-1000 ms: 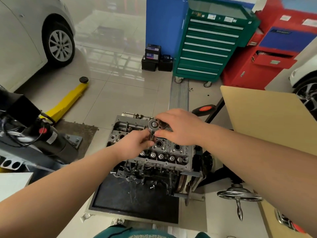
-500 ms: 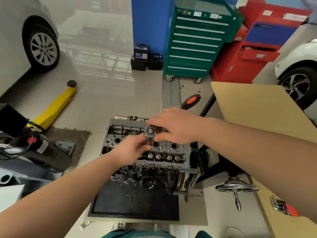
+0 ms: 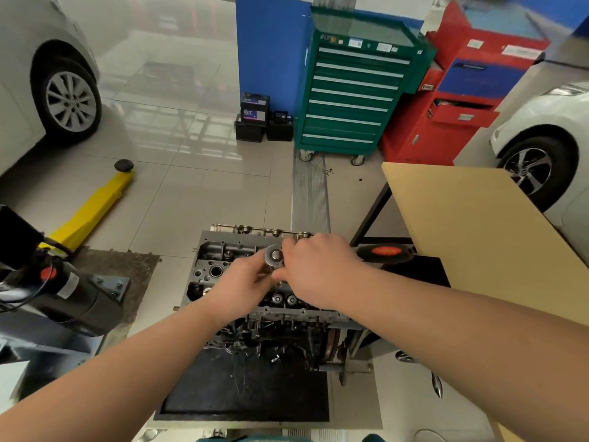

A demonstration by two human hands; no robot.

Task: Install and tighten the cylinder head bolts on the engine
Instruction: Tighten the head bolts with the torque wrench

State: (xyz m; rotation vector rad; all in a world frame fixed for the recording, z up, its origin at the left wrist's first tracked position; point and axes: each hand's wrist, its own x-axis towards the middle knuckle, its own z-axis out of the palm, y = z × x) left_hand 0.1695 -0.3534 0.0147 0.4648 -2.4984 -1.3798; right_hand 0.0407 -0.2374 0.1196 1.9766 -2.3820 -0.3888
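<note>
Both hands — left hand (image 3: 245, 283), right hand (image 3: 314, 269) — pinch the ratchet head (image 3: 273, 255) with curled fingers above the engine (image 3: 223, 260).

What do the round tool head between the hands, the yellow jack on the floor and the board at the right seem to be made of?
Tool head: bright metal, probably polished steel, since it shines silver. Jack: painted metal, most likely; glossy yellow coat, black pad at its end. Board: looks like plywood or fibreboard; flat, matt, pale tan, no visible grain.
</note>
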